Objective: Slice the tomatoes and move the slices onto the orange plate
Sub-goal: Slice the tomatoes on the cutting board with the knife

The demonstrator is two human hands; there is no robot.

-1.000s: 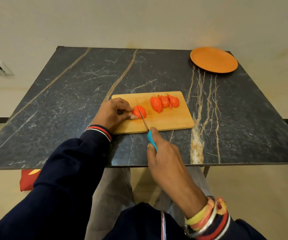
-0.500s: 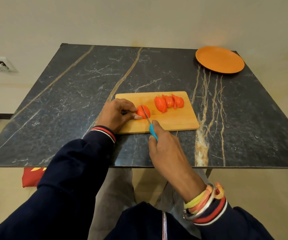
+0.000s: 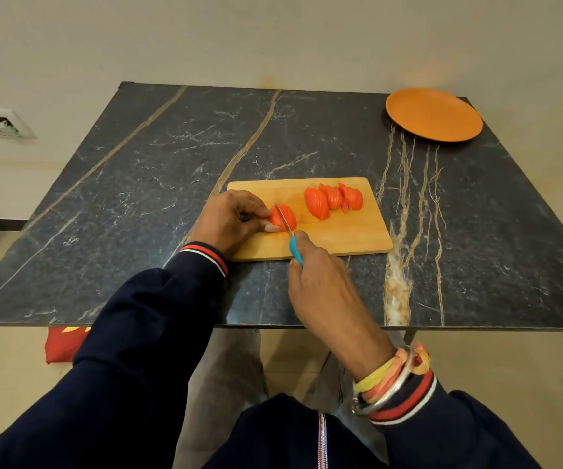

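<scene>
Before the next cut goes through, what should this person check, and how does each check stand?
1. Left hand holds the tomato piece on the board: ok.
2. Right hand grips the knife by its blue handle: ok.
3. Blade clear of the left fingertips: cannot tell, they look very close.
4. Cutting board lies flat, fully on the table: ok.
5. Cut slices sit away from the blade: ok.
6. Orange plate bare and ready: ok.
</scene>
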